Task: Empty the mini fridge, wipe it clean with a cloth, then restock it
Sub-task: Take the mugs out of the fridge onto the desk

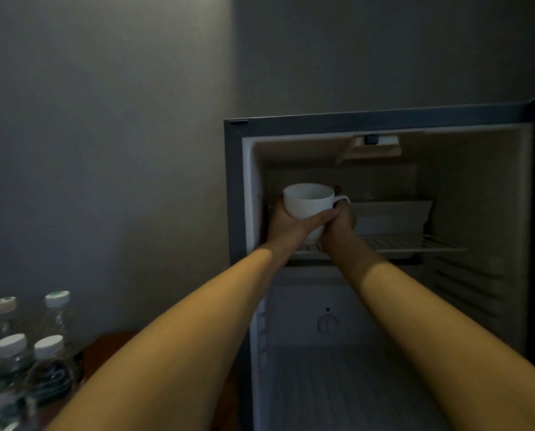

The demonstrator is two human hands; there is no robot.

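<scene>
Okay, head view only. The mini fridge stands open. Both hands are on one white cup, which is upright just above the front left corner of the wire shelf. My left hand wraps the cup's body from the left and underneath. My right hand closes in at the handle side, fingers curled against the cup; too dim to tell if a finger goes through the handle.

Progress, my read: the bottles are out, so emptying is at least mostly done. I can't tell from this if the cup is coming out or going back in. No cloth in view, so I can't confirm the wiping. If it's coming out, the tray is still left to remove, then wipe, then restock.

Counts:
- Cups: one.
- White trays: one, on the shelf toward the back, right of the cup.
- Bottles: four, capped, bunched at the counter's left end, well apart from the fridge.
- Wire shelves: one.
</scene>
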